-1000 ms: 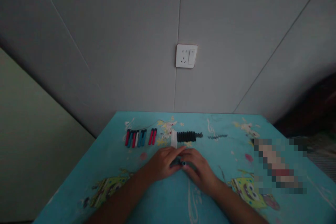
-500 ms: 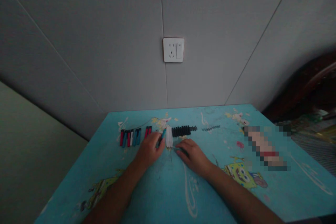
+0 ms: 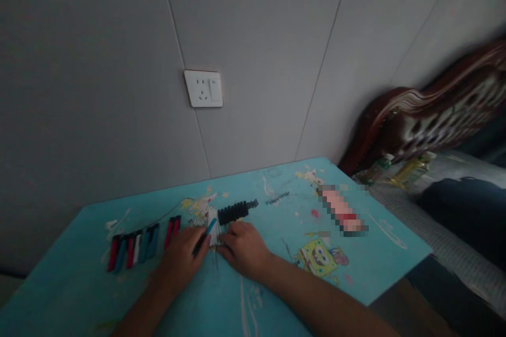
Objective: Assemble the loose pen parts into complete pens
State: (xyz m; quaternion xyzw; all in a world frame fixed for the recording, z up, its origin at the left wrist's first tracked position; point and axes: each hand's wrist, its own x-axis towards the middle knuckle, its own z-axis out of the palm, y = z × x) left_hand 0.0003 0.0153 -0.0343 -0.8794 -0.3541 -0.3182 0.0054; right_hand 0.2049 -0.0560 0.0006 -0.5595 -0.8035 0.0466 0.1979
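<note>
My left hand is closed around a blue-and-black pen barrel, its blue end pointing up and away. Just right of it, a bundle of thin white sticks like pen refills lies on the table, partly covered by my fingers. My right hand rests at the near end of these sticks, fingers curled in; whatever is between them is hidden. Beyond that hand lies a row of black tubes, with small dark pieces at its right end. Red, blue and white pen barrels with black ends line up to the left.
A blue cartoon-print table stands against a grey wall with a socket. Small spring-like pieces lie farther right, near a pixelated pinkish patch. Bottles and a carved headboard are beyond the table's right side.
The view has swung to the right, so the table and both hands appear farther left and more of the headboard shows. My left hand still holds the pen barrel.
</note>
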